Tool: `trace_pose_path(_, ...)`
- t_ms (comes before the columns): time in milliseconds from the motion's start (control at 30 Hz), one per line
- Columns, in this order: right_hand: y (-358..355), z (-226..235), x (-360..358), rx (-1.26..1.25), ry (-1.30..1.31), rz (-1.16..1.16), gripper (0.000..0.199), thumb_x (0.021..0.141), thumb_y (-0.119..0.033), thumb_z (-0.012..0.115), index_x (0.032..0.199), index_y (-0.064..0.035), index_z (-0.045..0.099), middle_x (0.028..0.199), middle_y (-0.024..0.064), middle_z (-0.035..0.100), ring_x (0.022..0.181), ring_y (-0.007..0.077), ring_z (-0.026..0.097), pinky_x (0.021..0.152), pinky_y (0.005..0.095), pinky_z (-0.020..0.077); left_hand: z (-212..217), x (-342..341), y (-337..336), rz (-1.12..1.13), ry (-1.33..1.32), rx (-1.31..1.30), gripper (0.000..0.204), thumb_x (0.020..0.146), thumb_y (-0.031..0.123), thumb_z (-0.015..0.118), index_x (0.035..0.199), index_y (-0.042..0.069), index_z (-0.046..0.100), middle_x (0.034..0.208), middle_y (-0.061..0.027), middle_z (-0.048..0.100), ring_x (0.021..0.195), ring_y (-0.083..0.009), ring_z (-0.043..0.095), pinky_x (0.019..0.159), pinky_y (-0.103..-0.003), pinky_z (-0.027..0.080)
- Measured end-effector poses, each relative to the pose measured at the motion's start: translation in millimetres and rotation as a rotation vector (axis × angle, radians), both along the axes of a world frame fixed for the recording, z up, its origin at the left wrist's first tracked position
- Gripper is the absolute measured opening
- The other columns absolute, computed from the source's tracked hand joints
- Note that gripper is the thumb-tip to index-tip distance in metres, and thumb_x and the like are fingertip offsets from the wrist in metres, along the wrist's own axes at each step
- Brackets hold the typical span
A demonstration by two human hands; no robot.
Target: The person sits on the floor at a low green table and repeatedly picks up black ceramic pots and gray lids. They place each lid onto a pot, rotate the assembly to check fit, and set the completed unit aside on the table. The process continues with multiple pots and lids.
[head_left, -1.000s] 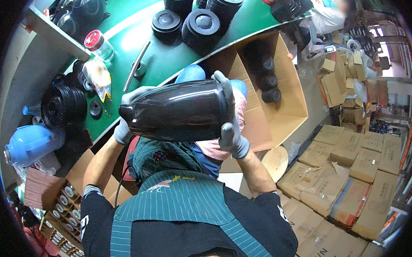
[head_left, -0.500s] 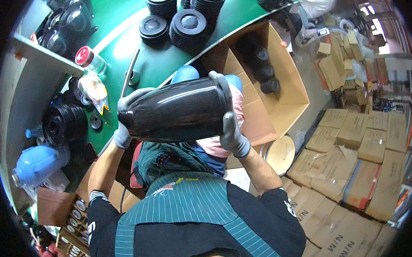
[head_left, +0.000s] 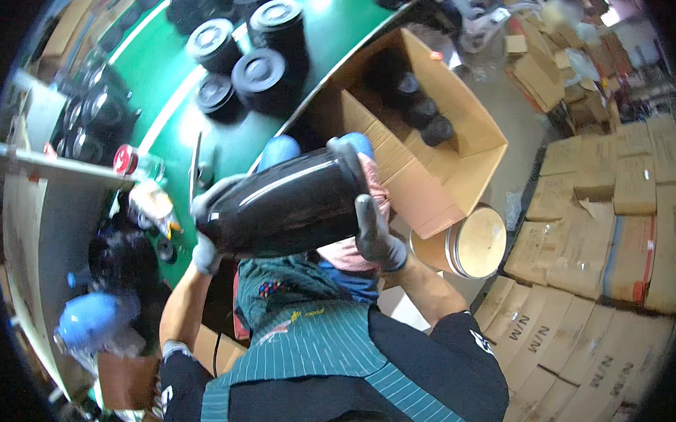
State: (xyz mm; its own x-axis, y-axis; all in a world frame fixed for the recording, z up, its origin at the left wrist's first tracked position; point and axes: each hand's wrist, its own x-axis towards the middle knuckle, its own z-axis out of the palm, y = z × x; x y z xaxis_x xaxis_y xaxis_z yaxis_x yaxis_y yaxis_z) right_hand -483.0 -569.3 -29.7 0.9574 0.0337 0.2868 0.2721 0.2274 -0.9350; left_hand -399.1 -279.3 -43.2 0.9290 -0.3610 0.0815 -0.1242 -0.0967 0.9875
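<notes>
I hold a large glossy black jug-shaped vessel (head_left: 285, 205) sideways in front of my chest, above my lap. My left hand (head_left: 205, 239), in a grey glove, grips its left end. My right hand (head_left: 375, 235), also gloved, clasps its right end near a pink cloth (head_left: 373, 182). Below the vessel hang my striped apron (head_left: 309, 345) and black shirt.
A green table (head_left: 170, 75) ahead carries several round black lidded pots (head_left: 257, 68). An open cardboard box (head_left: 424, 139) with black pots inside stands to the right. Sealed cartons (head_left: 601, 222) are stacked at far right. A shelf (head_left: 44, 198), a blue object (head_left: 84, 317) and a round tin (head_left: 476, 243) lie nearby.
The view has swung left and down, so table and box slid rightward. The black vessel stays held in both hands, tilted slightly more.
</notes>
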Motion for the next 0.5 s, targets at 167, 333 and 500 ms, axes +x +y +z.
trace_pose_path(167, -45, -52, 37, 1.449, 0.179, 0.674, 0.066, 0.118, -0.031, 0.034, 0.173, 0.0002, 0.014, 0.180, 0.0168, 0.024, 0.162, 0.0286, 0.032, 0.133, 0.0383, 0.0275, -6, 0, -35, 0.033, -0.490, 0.284, 0.042, 0.094, 0.015, 0.079, 0.131, -0.005, 0.075, 0.120, -0.0172, 0.081, 0.109, -0.0276, 0.079, 0.100, -0.041, 0.061)
trace_pose_path(333, -88, -55, 58, 0.541, 0.320, 0.638, 0.062, 0.116, -0.033, 0.048, 0.168, -0.0024, 0.034, 0.171, 0.0162, 0.041, 0.155, 0.0265, 0.044, 0.130, 0.0379, 0.0347, -70, -36, -54, 0.197, -0.571, 0.291, 0.050, 0.097, 0.007, 0.074, 0.144, -0.004, 0.065, 0.139, -0.0261, 0.071, 0.129, -0.0399, 0.071, 0.112, -0.048, 0.055)
trace_pose_path(500, -82, -42, 64, -0.398, 0.288, 0.366, 0.076, 0.091, -0.032, 0.088, 0.156, -0.0068, 0.059, 0.159, 0.0165, 0.057, 0.151, 0.0265, 0.049, 0.126, 0.0418, 0.0386, -58, -28, 12, -0.572, -0.598, 0.769, 0.075, 0.075, 0.017, 0.089, 0.145, 0.005, 0.063, 0.151, -0.0195, 0.062, 0.143, -0.0391, 0.057, 0.125, -0.065, 0.035)
